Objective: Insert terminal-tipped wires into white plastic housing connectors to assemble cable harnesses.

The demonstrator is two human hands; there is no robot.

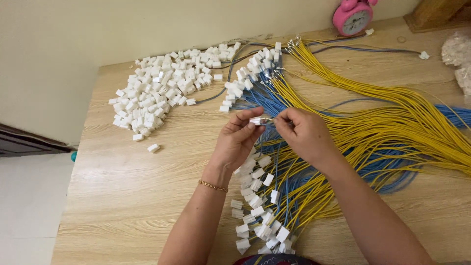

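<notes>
Left hand (239, 140) pinched a small white plug (255, 120); right hand (304, 135) gripped a wire end at it, above yellow wires (392, 127) on the counter (147, 196).

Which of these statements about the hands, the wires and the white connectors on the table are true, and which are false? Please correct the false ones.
1. The left hand holds a small white connector at its fingertips. True.
2. The right hand rests flat on the table. False: it is raised and pinches at the connector's end.
3. A pile of loose white connectors lies left of the hands. True.
4. All the wires are red. False: there are yellow wires and blue wires.
5. A pink alarm clock stands at the far edge of the table. True.
</notes>
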